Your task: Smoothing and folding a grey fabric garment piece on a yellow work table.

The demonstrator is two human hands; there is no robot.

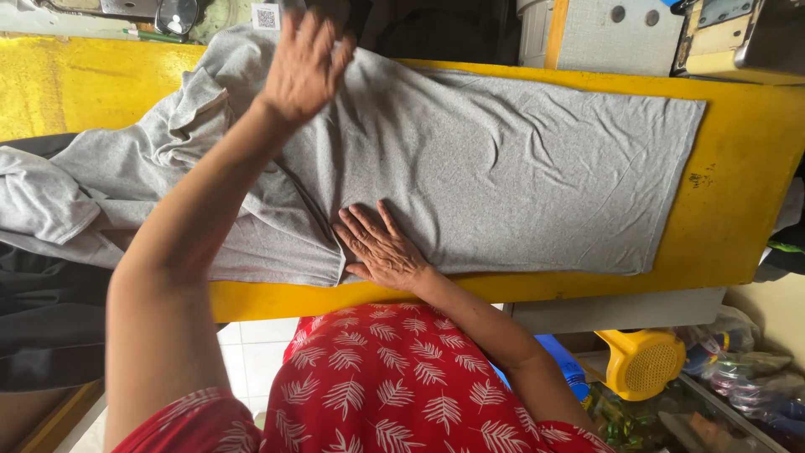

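Grey knit garment (503, 168) spread across the yellow table (746, 193), smooth and flat toward the right end, bunched and folded over itself at the left. Right hand (381, 250) pressed palm-down on the fabric near the table's front edge — fingers (359, 225) straight and slightly apart, gripping nothing. Left hand (303, 63) raised at the far edge, upper left, fingers curled together on a fold of the same grey cloth, though exactly how much is pinched cannot be told. Dark fabric (46, 310) hanging off the left end of the table. Red leaf-print clothing (394, 386) below, and a yellow round-grilled plastic object (641, 362) low on the right — well apart from both hands.
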